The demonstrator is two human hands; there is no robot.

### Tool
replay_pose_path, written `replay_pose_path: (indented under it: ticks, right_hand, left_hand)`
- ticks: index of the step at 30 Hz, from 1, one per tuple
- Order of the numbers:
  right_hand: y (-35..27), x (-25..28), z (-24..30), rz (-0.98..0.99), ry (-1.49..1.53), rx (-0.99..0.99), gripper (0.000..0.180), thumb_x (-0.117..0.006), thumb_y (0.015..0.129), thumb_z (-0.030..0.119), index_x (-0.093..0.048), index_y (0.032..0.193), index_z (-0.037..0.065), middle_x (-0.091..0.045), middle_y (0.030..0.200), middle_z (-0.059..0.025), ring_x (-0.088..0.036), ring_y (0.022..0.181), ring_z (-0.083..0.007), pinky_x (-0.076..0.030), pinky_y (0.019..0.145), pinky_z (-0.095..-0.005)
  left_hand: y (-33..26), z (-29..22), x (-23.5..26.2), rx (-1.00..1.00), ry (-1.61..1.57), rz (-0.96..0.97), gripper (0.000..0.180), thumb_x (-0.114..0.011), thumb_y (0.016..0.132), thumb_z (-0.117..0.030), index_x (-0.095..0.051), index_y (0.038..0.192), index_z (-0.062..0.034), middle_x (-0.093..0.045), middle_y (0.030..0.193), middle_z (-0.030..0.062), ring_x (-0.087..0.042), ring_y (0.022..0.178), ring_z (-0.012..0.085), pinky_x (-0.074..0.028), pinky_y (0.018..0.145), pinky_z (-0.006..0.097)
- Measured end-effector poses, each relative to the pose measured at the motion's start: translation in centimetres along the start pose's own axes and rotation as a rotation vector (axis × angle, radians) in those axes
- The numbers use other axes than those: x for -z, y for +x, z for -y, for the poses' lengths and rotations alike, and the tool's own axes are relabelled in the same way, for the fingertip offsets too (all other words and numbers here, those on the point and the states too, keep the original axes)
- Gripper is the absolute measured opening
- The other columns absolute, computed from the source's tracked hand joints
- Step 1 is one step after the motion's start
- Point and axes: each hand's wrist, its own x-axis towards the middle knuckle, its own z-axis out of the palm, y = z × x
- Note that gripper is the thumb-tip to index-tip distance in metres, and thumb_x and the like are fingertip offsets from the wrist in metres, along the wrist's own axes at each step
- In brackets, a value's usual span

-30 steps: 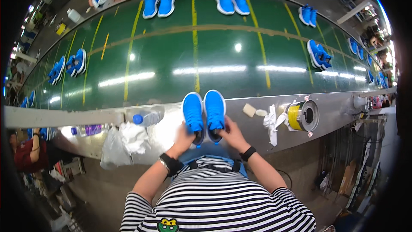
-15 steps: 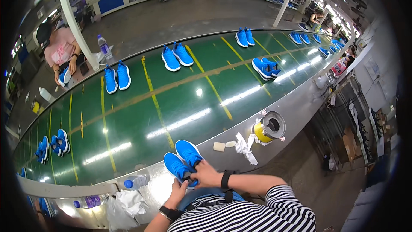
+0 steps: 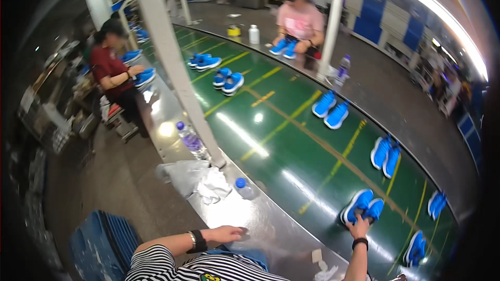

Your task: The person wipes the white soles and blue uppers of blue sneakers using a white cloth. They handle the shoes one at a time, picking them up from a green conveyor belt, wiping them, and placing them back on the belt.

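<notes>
Head view, looking down and across a workshop line: a person in a black-and-white striped shirt reaches forward and to the right. The right hand (image 3: 358,224) touches the heel end of a pair of blue shoes (image 3: 362,204) with white soles, which sits on the near half of a green conveyor belt (image 3: 291,151), side by side, toes pointing away. Its fingers are bent at the shoe openings and partly hidden, so whether they grip is impossible to tell. The left hand (image 3: 229,234) is stretched palm down over the shiny metal bench (image 3: 232,211) beside the belt, fingers loosely extended, with nothing visible in it.

Ahead of the left hand, on the bench, are a clear bottle (image 3: 244,189) with a blue cap, a crumpled white cloth (image 3: 213,187) and a grey plastic bag (image 3: 179,173). Farther along, near a white post (image 3: 179,78), stands a bottle with a purple label (image 3: 191,141). A pale sponge (image 3: 316,255) lies near the lower edge.

More blue pairs stand along the belt, which is marked with yellow lines. Across it, a co-worker in pink (image 3: 300,21) holds blue shoes; at far left, another in dark red (image 3: 107,65) handles a blue shoe.
</notes>
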Motion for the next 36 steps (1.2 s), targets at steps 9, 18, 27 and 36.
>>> replay_pose_path:
  ticks: [9, 18, 27, 36]
  right_hand:
    - [-2.2, 7.6, 17.4, -0.247, 0.284, 0.389, 0.039, -0.070, 0.073, 0.013, -0.056, 0.108, 0.003, -0.054, 0.102, -0.0149, -0.053, 0.099, -0.0300, -0.041, 0.089, -0.0395]
    - [-9.2, 11.2, 52.5, -0.189, 0.748, 0.864, 0.062, -0.077, 0.072, 0.013, -0.046, 0.123, -0.001, -0.050, 0.117, -0.0120, -0.051, 0.107, -0.0220, -0.043, 0.090, -0.0333]
    - [-11.1, 6.3, 65.7, -0.360, 1.113, 0.754, 0.068, -0.074, 0.074, 0.032, -0.035, 0.119, 0.001, -0.045, 0.102, -0.0120, -0.052, 0.087, -0.0211, -0.048, 0.078, -0.0344]
    - [-6.6, 11.1, 59.0, 0.408, 1.097, 0.838, 0.047, -0.042, 0.092, 0.033, -0.047, 0.120, -0.004, -0.054, 0.110, -0.0226, -0.053, 0.101, -0.0340, -0.042, 0.090, -0.0476]
  left_hand:
    - [-7.1, 8.4, 17.4, 0.096, -0.326, -1.176, 0.024, -0.051, 0.090, -0.023, -0.062, 0.083, -0.0026, -0.057, 0.060, 0.0039, -0.054, 0.052, 0.0107, -0.044, 0.050, 0.029]
    - [3.6, 9.7, 44.4, -0.239, 0.140, -0.909, 0.017, -0.055, 0.084, -0.017, -0.061, 0.096, -0.0058, -0.059, 0.085, 0.0156, -0.057, 0.086, 0.0301, -0.046, 0.076, 0.038]
    - [19.7, 9.7, 53.2, -0.154, 0.416, -0.686, 0.049, -0.064, 0.077, -0.015, -0.050, 0.124, -0.0156, -0.040, 0.113, 0.0214, -0.044, 0.104, 0.0396, -0.042, 0.090, 0.048]
    - [35.7, 11.0, 59.6, 0.174, 0.887, -0.995, 0.028, -0.048, 0.088, -0.023, -0.065, 0.109, -0.0196, -0.037, 0.137, 0.0160, -0.030, 0.129, 0.0343, -0.024, 0.099, 0.062]
